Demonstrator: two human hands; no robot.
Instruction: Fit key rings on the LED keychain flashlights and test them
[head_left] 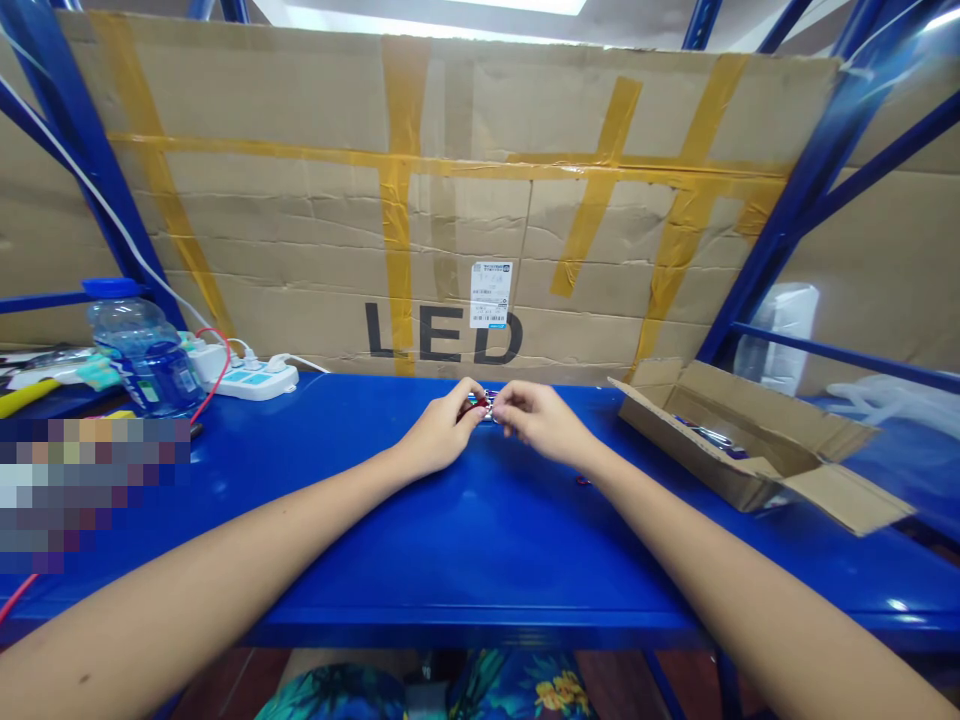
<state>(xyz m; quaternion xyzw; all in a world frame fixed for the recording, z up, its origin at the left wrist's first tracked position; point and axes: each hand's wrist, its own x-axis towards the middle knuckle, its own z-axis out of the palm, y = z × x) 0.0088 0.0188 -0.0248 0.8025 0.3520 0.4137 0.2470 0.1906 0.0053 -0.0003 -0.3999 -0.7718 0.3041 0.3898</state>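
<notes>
My left hand (pixel 441 430) and my right hand (pixel 546 422) meet over the far middle of the blue table, fingers bent and closed. Between their fingertips shows a small shiny thing (pixel 489 402) with red and silvery parts. It is mostly covered by the fingers and too small to name. My left thumb and forefinger pinch it from one side, near a dark red bit. On the other side, my right thumb and fingers close at its silvery end. A tiny red piece (pixel 583 481) lies on the table beside my right forearm.
An open cardboard box (pixel 697 440) with shiny items inside stands at the right. To the left are a blue-capped bottle (pixel 146 350), a white power strip (pixel 259 379) and a red cable (pixel 217 380). A large taped cardboard sheet (pixel 315 240) rises behind the blue table (pixel 472 540).
</notes>
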